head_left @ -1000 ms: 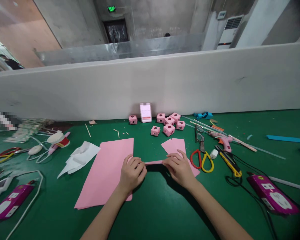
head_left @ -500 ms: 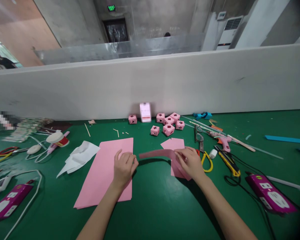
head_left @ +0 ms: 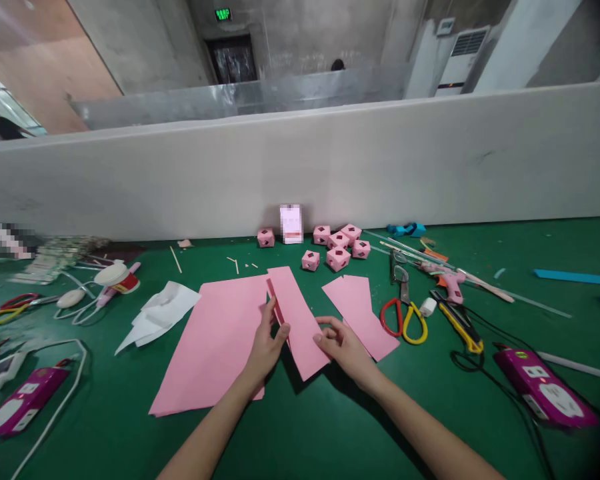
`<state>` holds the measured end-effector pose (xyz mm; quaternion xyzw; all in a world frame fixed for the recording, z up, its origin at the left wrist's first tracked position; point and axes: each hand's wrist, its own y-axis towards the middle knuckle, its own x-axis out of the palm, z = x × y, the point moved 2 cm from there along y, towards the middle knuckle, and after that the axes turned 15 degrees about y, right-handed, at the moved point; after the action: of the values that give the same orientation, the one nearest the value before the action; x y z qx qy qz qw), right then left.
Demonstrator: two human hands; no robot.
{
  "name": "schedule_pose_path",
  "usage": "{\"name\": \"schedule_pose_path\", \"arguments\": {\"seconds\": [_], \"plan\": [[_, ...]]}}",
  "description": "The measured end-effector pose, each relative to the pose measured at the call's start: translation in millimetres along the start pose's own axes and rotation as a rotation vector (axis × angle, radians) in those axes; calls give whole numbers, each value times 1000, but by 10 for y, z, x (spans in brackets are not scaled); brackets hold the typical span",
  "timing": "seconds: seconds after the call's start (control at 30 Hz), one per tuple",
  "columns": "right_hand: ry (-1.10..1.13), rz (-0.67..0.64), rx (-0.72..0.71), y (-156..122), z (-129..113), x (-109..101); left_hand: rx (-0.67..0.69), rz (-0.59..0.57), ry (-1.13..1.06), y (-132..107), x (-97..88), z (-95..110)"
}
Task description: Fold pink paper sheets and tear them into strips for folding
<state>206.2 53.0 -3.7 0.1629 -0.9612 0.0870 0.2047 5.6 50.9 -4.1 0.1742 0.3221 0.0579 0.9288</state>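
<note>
A pink paper strip (head_left: 297,320), apparently folded lengthwise along its left side, is held slanting above the table between both hands. My left hand (head_left: 267,340) grips its left edge, thumb in front and fingers behind. At the lower right edge, my right hand (head_left: 347,350) pinches it between thumb and fingers. Under and beside my left hand lies a stack of large pink sheets (head_left: 215,340). Smaller pink paper pieces (head_left: 360,310) overlap on the table just beyond my right hand. Several pink paper cubes (head_left: 338,259) with dark diamond openings sit farther back.
Red-and-yellow-handled scissors (head_left: 404,313), a yellow-black utility knife (head_left: 463,327) and a pink glue gun (head_left: 450,283) lie to the right. White crumpled paper (head_left: 163,310) is at left. Purple power strips (head_left: 543,387) flank both sides. A grey partition (head_left: 205,180) rises behind the green table.
The pink strip, earlier stretched edge-on from my right hand, now faces me at a slant in both hands. My right hand has moved left off the smaller pieces; my left hand now grips the strip.
</note>
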Motion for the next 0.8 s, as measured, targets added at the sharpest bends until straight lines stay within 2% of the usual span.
{"name": "schedule_pose_path", "arguments": {"seconds": [0.1, 0.23, 0.37, 0.5, 0.6, 0.7, 0.8], "plan": [[30, -93, 66, -35, 87, 66, -140, -74, -144, -45, 7, 69], [-17, -113, 59, -33, 63, 78, -268, -129, -187, -62, 12, 134], [-107, -152, 16, -48, -7, 117, -185, -223, -186, -47, 60, 162], [-173, -244, 32, -98, -1, 133, -105, -264, -194, -27, 16, 216], [-211, -277, 55, -119, 23, 124, -104, -265, -179, -17, -26, 221], [-249, -253, 70, -109, 29, 123, -113, -251, -165, -15, -27, 193], [-192, -234, 70, -93, 4, 133, -129, -261, -155, -17, -16, 186]]}}
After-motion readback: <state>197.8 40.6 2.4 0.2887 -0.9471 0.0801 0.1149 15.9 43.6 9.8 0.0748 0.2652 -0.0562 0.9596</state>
